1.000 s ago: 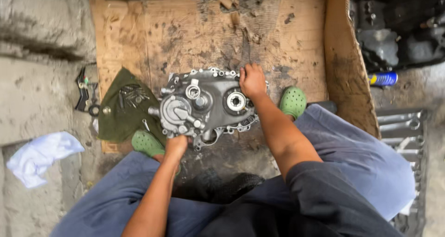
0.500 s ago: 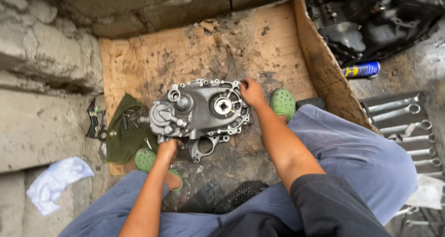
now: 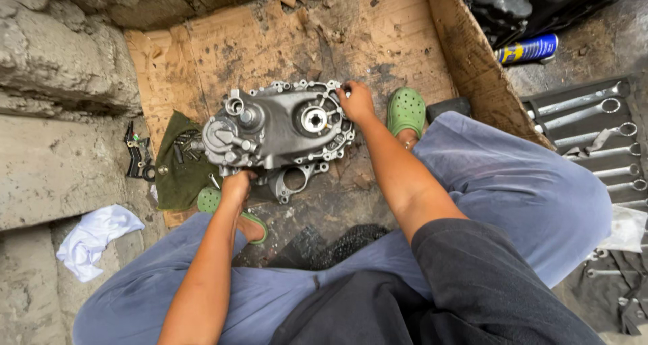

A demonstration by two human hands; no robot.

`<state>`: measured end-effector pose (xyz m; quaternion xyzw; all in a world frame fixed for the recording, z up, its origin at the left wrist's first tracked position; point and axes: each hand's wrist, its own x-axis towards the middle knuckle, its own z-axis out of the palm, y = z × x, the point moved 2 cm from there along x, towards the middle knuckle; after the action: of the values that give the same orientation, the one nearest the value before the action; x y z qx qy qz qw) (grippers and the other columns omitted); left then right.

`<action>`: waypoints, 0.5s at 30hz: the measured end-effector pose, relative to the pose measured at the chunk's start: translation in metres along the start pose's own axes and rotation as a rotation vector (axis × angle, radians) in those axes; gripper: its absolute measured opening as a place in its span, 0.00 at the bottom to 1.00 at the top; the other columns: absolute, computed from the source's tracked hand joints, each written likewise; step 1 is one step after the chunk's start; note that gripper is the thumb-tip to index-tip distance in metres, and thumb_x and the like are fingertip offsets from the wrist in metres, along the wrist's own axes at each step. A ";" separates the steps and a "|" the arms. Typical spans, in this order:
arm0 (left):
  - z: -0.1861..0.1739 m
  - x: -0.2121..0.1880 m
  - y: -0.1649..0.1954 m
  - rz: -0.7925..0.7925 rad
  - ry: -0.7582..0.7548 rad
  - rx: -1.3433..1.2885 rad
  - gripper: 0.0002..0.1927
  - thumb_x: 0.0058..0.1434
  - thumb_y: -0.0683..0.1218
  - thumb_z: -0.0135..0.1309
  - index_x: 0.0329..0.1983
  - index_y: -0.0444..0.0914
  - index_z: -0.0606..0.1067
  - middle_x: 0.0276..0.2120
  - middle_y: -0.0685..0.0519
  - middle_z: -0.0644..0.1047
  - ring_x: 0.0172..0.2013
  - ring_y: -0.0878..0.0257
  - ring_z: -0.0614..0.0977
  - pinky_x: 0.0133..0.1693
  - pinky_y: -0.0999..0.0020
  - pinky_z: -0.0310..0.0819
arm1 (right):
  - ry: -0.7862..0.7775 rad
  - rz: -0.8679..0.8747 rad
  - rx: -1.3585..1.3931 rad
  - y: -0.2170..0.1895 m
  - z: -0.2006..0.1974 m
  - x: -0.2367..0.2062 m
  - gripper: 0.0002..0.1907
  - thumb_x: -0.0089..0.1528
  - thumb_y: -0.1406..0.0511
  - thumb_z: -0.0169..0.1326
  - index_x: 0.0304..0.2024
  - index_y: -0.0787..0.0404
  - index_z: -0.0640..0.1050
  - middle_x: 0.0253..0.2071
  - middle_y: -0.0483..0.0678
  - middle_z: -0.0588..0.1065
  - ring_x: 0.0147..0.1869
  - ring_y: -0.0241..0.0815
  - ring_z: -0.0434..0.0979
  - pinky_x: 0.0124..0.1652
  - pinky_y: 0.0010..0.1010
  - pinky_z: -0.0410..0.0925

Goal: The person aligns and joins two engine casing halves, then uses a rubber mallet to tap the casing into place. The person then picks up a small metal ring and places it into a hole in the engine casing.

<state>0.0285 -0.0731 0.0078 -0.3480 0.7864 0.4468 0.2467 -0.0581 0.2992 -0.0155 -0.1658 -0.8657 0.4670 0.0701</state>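
A grey metal engine case (image 3: pixel 280 132) lies on oily cardboard (image 3: pixel 283 41) between my feet. My left hand (image 3: pixel 236 185) grips the case's near left edge. At its far right rim, beside the round bearing hole, sits my right hand (image 3: pixel 356 100) with its fingers closed on the edge. I squat over it in blue trousers and green clogs (image 3: pixel 406 111).
A dark green cloth (image 3: pixel 177 173) with small parts lies left of the case, a black bracket (image 3: pixel 138 157) beyond it. A white rag (image 3: pixel 94 238) is on the concrete at left. A tray of wrenches (image 3: pixel 594 132) and a blue spray can (image 3: pixel 528 48) sit at right.
The view has shifted, so the case now sits lower left of where it was. Both hands stay on the same edges of the case.
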 end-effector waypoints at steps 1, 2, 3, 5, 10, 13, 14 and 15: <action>0.001 0.001 -0.002 0.083 0.027 0.002 0.13 0.54 0.49 0.57 0.21 0.35 0.73 0.17 0.52 0.68 0.17 0.60 0.64 0.22 0.58 0.54 | -0.009 0.005 -0.017 -0.001 0.001 -0.002 0.17 0.62 0.56 0.60 0.42 0.62 0.82 0.45 0.60 0.77 0.52 0.60 0.76 0.53 0.44 0.69; 0.001 0.003 -0.003 0.166 0.059 0.003 0.12 0.52 0.48 0.58 0.23 0.33 0.76 0.20 0.50 0.73 0.21 0.59 0.69 0.25 0.58 0.60 | -0.020 0.006 -0.030 -0.003 0.002 -0.003 0.17 0.62 0.55 0.60 0.43 0.62 0.82 0.46 0.60 0.77 0.53 0.61 0.75 0.54 0.45 0.68; 0.001 0.002 -0.002 0.255 0.089 0.007 0.12 0.49 0.47 0.59 0.26 0.31 0.79 0.23 0.48 0.78 0.25 0.58 0.73 0.28 0.58 0.66 | -0.017 0.004 -0.060 -0.004 0.004 -0.005 0.16 0.62 0.56 0.60 0.43 0.61 0.82 0.47 0.59 0.77 0.54 0.61 0.74 0.55 0.45 0.67; 0.001 0.009 -0.005 0.259 0.091 0.099 0.15 0.49 0.47 0.56 0.30 0.30 0.82 0.29 0.43 0.81 0.31 0.55 0.79 0.36 0.59 0.70 | 0.022 0.006 -0.123 -0.009 0.006 -0.007 0.14 0.62 0.57 0.58 0.44 0.59 0.82 0.48 0.57 0.77 0.57 0.60 0.72 0.56 0.46 0.66; -0.003 0.011 -0.001 0.209 0.060 0.141 0.18 0.49 0.49 0.54 0.34 0.32 0.84 0.35 0.38 0.84 0.38 0.50 0.82 0.42 0.58 0.72 | 0.082 -0.054 -0.210 -0.024 0.012 -0.017 0.17 0.64 0.57 0.57 0.50 0.61 0.79 0.48 0.58 0.75 0.56 0.61 0.71 0.54 0.49 0.64; -0.006 0.006 0.001 0.258 0.137 0.228 0.18 0.46 0.50 0.56 0.33 0.33 0.84 0.35 0.36 0.83 0.39 0.48 0.84 0.42 0.56 0.73 | 0.063 -0.119 -0.256 -0.028 0.014 -0.020 0.19 0.64 0.56 0.58 0.50 0.62 0.79 0.48 0.58 0.75 0.56 0.62 0.71 0.54 0.48 0.65; -0.007 0.006 0.001 0.220 0.122 0.248 0.17 0.47 0.51 0.56 0.33 0.34 0.84 0.35 0.36 0.83 0.39 0.48 0.84 0.42 0.56 0.74 | 0.061 -0.138 -0.267 -0.027 0.015 -0.020 0.19 0.63 0.56 0.58 0.50 0.62 0.79 0.48 0.59 0.75 0.55 0.62 0.71 0.54 0.48 0.65; -0.008 0.006 -0.001 0.181 0.118 0.263 0.17 0.48 0.52 0.56 0.33 0.34 0.84 0.35 0.35 0.83 0.39 0.47 0.85 0.43 0.57 0.74 | 0.054 -0.148 -0.261 -0.025 0.016 -0.021 0.19 0.64 0.56 0.58 0.50 0.63 0.79 0.48 0.59 0.75 0.55 0.62 0.71 0.55 0.48 0.65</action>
<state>0.0244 -0.0824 0.0067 -0.2662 0.8792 0.3394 0.2023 -0.0489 0.2665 -0.0033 -0.1220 -0.9267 0.3393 0.1055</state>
